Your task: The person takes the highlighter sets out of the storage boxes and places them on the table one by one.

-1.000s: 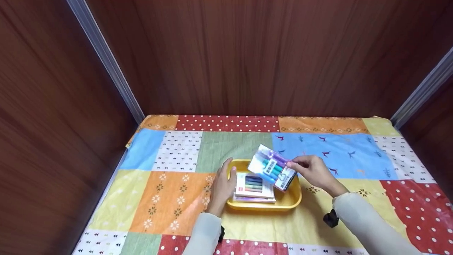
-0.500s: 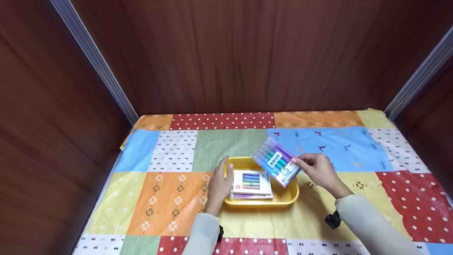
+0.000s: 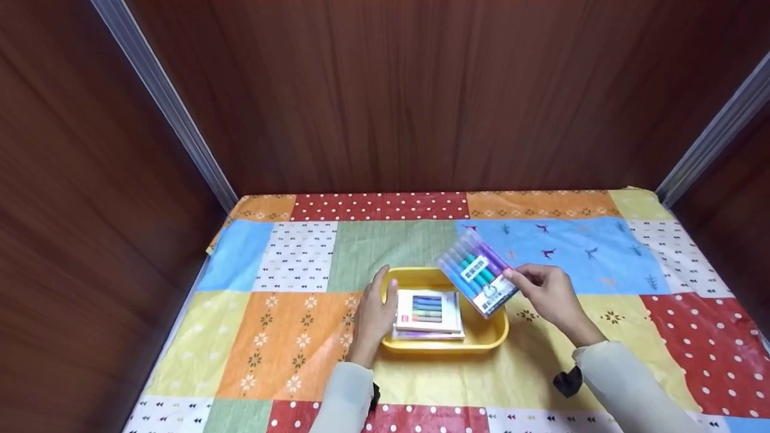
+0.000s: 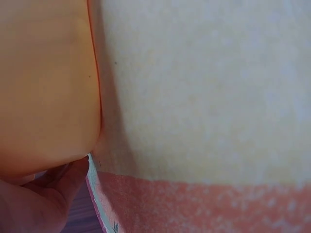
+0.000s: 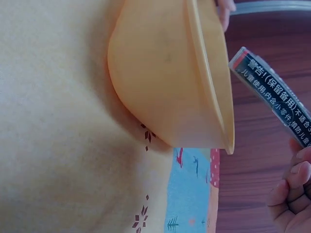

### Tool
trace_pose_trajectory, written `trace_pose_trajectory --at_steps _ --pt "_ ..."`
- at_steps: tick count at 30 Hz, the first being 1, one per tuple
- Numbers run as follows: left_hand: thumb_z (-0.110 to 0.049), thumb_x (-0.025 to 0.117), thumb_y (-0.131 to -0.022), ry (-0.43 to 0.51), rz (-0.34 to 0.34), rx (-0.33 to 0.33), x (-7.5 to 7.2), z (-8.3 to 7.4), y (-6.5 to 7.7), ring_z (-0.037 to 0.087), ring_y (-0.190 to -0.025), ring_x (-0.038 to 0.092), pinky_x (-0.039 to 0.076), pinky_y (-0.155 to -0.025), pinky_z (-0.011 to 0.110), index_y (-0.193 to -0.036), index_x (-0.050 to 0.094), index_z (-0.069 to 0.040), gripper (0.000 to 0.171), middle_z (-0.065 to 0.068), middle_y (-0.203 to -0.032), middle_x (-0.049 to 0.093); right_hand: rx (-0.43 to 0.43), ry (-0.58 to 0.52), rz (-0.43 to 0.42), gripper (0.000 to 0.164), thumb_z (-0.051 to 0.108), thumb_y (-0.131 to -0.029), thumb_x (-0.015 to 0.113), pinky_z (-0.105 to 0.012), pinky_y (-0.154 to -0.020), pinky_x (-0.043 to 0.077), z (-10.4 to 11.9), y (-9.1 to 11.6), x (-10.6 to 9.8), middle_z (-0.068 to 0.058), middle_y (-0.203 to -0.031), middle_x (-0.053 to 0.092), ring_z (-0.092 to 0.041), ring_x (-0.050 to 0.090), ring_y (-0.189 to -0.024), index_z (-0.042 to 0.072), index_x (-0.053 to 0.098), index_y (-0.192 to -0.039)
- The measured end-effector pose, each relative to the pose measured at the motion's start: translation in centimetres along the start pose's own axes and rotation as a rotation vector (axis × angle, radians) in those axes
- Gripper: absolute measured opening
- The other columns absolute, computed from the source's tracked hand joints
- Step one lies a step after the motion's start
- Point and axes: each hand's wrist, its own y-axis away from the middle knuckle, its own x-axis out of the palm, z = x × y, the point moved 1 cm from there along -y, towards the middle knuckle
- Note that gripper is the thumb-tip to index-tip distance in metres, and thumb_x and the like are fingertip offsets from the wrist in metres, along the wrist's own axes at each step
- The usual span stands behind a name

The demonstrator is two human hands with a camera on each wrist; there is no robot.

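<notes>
In the head view my right hand [image 3: 552, 300] pinches the right edge of a clear pack of markers [image 3: 477, 272], with purple, teal and blue ones showing. The pack is tilted above the right side of a yellow plastic basin [image 3: 448, 347]. Its dark printed end [image 5: 274, 94] faces the right wrist view. My left hand [image 3: 374, 316] holds the basin's left end, thumb at the inner side and fingers outside. Inside, on the left, lies a white flat box [image 3: 428, 325] with coloured pens pictured on it, on top of another pack with a purple edge [image 3: 421, 334].
A patchwork tablecloth [image 3: 289, 343] covers the table under the basin. Dark wood-look panels [image 3: 349, 108] rise behind the table and at both sides, joined by metal corner strips [image 3: 162, 99].
The marker pack has shifted slightly right and up from over the basin, still in my right hand, and its front has turned more toward the head camera. My left hand stays at the basin.
</notes>
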Motion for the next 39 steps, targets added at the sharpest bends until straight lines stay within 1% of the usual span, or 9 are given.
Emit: trace_pose_trajectory --at_steps 7,11,15,20,22,26,32,36,39 --pt "-0.046 0.041 -0.106 -0.019 0.004 0.025 0.6 0.1 0.3 0.04 -0.134 0.054 0.047 -0.102 0.06 -0.152 0.041 -0.031 0.049 0.01 -0.154 0.051 0.025 -0.007 -0.048 0.038 0.043 -0.095 0.068 -0.023 -0.054 0.042 -0.7 0.6 -0.5 0.001 -0.067 0.061 -0.005 0.049 -0.06 0.006 0.078 -0.1" --pt "-0.045 0.041 -0.107 -0.012 0.004 0.034 0.6 0.1 0.3 0.042 -0.132 0.056 0.048 -0.099 0.06 -0.152 0.041 -0.029 0.048 0.012 -0.152 0.052 0.033 -0.001 -0.075 0.04 0.044 -0.095 0.068 -0.023 -0.053 0.042 -0.8 0.7 -0.5 0.002 -0.067 0.062 -0.005 0.049 -0.059 0.007 0.078 -0.099" --pt "-0.045 0.041 -0.107 -0.009 -0.011 0.035 0.3 0.1 0.4 0.042 -0.132 0.055 0.047 -0.101 0.06 -0.152 0.041 -0.029 0.048 0.013 -0.151 0.052 0.04 0.0 -0.089 0.043 0.048 -0.094 0.067 -0.023 -0.055 0.043 -0.7 0.6 -0.4 0.005 -0.067 0.064 -0.005 0.051 -0.061 0.007 0.079 -0.099" --pt "-0.048 0.04 -0.106 -0.013 0.006 0.015 0.1 0.0 0.4 0.041 -0.134 0.054 0.046 -0.104 0.061 -0.153 0.039 -0.031 0.05 0.011 -0.153 0.05 0.061 -0.025 -0.112 0.044 0.048 -0.094 0.068 -0.022 -0.057 0.043 -0.7 0.6 -0.5 0.003 -0.07 0.067 -0.003 0.051 -0.062 0.006 0.078 -0.102" --pt "-0.048 0.04 -0.106 -0.013 0.011 0.015 0.1 -0.1 0.4 0.041 -0.134 0.054 0.046 -0.104 0.061 -0.153 0.039 -0.031 0.05 0.011 -0.154 0.05 0.074 -0.038 -0.126 0.044 0.047 -0.094 0.068 -0.023 -0.056 0.042 -0.7 0.7 -0.6 0.003 -0.069 0.066 -0.003 0.05 -0.061 0.005 0.078 -0.102" --pt "-0.047 0.041 -0.106 -0.019 -0.007 0.036 0.1 -0.1 0.2 0.042 -0.132 0.055 0.046 -0.103 0.061 -0.153 0.041 -0.029 0.05 0.013 -0.15 0.053 0.093 -0.061 -0.144 0.046 0.047 -0.093 0.069 -0.023 -0.056 0.042 -0.8 0.6 -0.7 0.004 -0.068 0.064 -0.003 0.049 -0.06 0.003 0.078 -0.102" --pt "-0.048 0.041 -0.106 -0.021 0.011 0.031 0.1 -0.1 0.1 0.041 -0.134 0.054 0.046 -0.104 0.06 -0.154 0.039 -0.029 0.051 0.012 -0.152 0.052 0.138 -0.042 -0.158 0.049 0.049 -0.093 0.068 -0.023 -0.056 0.043 -1.6 1.1 -1.1 0.005 -0.068 0.064 -0.003 0.049 -0.06 0.002 0.077 -0.105" --pt "-0.048 0.042 -0.106 -0.027 0.017 0.023 0.1 0.0 0.0 0.041 -0.135 0.053 0.045 -0.105 0.06 -0.154 0.038 -0.03 0.052 0.012 -0.153 0.051 0.138 -0.044 -0.167 0.048 0.048 -0.093 0.068 -0.023 -0.055 0.041 -1.8 1.3 -1.4 0.008 -0.065 0.059 -0.003 0.047 -0.059 0.002 0.077 -0.105" --pt "-0.047 0.043 -0.106 -0.021 0.004 0.018 0.0 0.1 0.0 0.041 -0.134 0.054 0.046 -0.104 0.06 -0.154 0.039 -0.031 0.051 0.012 -0.152 0.052 0.135 -0.058 -0.181 0.048 0.048 -0.094 0.068 -0.023 -0.052 0.04 -1.8 1.3 -1.4 0.01 -0.062 0.055 -0.003 0.046 -0.057 0.002 0.076 -0.103"
